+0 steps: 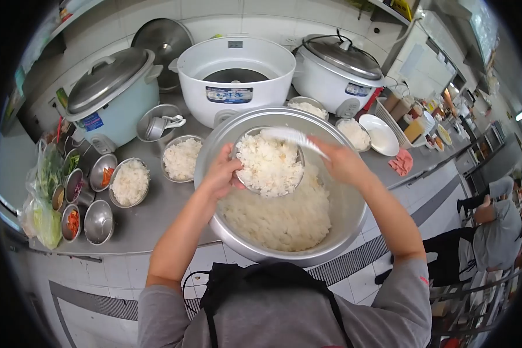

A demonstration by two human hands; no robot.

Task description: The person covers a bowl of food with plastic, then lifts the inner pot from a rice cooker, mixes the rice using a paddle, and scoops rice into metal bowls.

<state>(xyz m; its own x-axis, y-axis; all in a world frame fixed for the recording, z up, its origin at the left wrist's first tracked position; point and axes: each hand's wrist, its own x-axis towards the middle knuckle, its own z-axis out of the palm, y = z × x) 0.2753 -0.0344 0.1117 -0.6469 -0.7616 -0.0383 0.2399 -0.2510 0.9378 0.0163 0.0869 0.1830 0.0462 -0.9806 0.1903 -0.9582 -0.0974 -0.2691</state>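
Observation:
My left hand (220, 174) grips the side of a metal bowl (301, 173) heaped with cooked white rice (269, 162), held over a large metal pot (220, 229). My right hand (343, 163), blurred by motion, is closed on a white rice paddle (296, 136). The paddle's blade lies across the top right of the bowl's rice; whether it touches the grains I cannot tell. More rice (278, 217) fills the bottom of the pot beneath.
Behind the pot stand an open white rice cooker (238, 81) and two lidded cookers (113, 98) (339, 75). Rice bowls (130, 182) and small vegetable bowls (98, 222) stand left. To the right are a white dish (379, 134), a pink cloth (401, 162) and another person (496, 238).

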